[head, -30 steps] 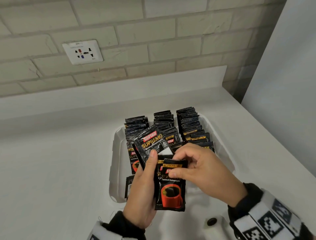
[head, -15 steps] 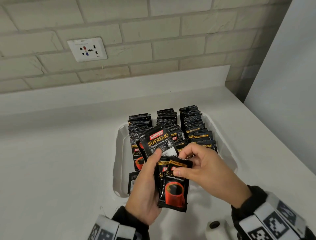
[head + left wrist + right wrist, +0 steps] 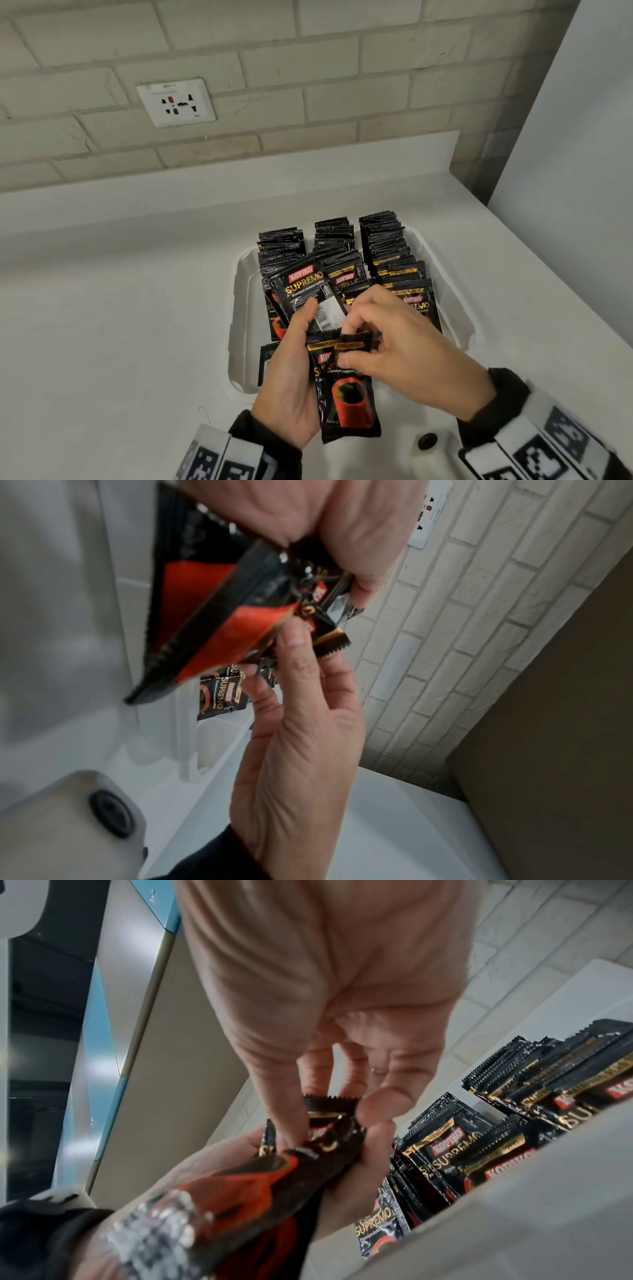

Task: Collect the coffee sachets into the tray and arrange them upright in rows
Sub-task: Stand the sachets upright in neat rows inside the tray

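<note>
While the front sachet (image 3: 349,394) stands lengthwise in the stack (image 3: 310,294) gripped by the left hand (image 3: 287,387), the right hand (image 3: 404,356) pinches its top edge, nearest to lift it. The rows (image 3: 387,246) in the tray (image 3: 239,308) lie just beyond both hands.

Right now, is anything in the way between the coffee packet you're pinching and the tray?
Nothing visible. The right hand pinches the top of the front sachet just above the near end of the tray; that end shows bare floor.
</note>
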The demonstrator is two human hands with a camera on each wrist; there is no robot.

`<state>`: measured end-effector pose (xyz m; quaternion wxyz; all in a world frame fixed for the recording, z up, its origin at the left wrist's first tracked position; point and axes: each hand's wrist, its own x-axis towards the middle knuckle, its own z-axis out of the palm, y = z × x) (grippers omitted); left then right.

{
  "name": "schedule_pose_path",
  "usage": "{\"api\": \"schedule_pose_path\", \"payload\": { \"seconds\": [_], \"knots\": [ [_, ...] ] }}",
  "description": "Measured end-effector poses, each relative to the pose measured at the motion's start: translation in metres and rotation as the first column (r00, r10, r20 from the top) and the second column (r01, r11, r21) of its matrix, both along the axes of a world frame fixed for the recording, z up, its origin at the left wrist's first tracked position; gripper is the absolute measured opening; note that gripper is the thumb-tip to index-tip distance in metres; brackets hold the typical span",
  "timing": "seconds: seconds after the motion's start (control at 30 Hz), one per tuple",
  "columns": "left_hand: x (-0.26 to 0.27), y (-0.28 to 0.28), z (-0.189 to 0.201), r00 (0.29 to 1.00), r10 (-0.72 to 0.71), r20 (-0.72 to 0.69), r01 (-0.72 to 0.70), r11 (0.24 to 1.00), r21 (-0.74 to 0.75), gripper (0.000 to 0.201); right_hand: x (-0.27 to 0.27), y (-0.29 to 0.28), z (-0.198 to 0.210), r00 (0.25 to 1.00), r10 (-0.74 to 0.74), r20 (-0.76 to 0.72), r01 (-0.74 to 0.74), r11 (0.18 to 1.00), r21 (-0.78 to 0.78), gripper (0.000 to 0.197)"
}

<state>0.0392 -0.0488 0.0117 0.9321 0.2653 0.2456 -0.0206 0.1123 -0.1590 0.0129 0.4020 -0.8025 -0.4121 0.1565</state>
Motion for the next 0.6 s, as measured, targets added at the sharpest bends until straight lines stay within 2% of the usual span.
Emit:
{"api": "schedule_pose_path", "payload": {
  "seconds": [0.1,0.27,0.37,0.47,0.6],
  "knots": [
    [0.0001,0.0007,0.0002,1.0,0.012,-0.011,-0.012,1.0,0.02,0.044,-0.0008,0.0017,0.0008,1.0,-0.012,-0.013,0.012,0.999,0.032,0.018],
    [-0.0014,0.0022,-0.0006,0.998,-0.001,-0.057,0.0,1.0,-0.015,0.048,0.0004,0.001,0.0031,0.995,0.096,0.018,-0.095,0.993,-0.068,0.044],
    [-0.0009,0.0013,-0.0006,0.997,-0.008,-0.083,0.006,0.999,-0.035,0.051,0.001,0.0015,0.0041,0.993,0.119,0.021,-0.116,0.987,-0.113,0.039],
    [0.0009,0.0012,-0.0042,0.992,0.022,-0.121,-0.021,1.0,0.01,0.046,0.001,0.002,0.0054,0.992,0.123,0.021,-0.118,0.983,-0.142,0.031],
    [0.0035,0.0008,-0.0016,0.993,0.041,-0.112,-0.041,0.999,0.004,0.043,0.0011,0.0014,0.0076,0.989,0.122,0.089,-0.104,0.978,-0.183,0.03]
  ]
}}
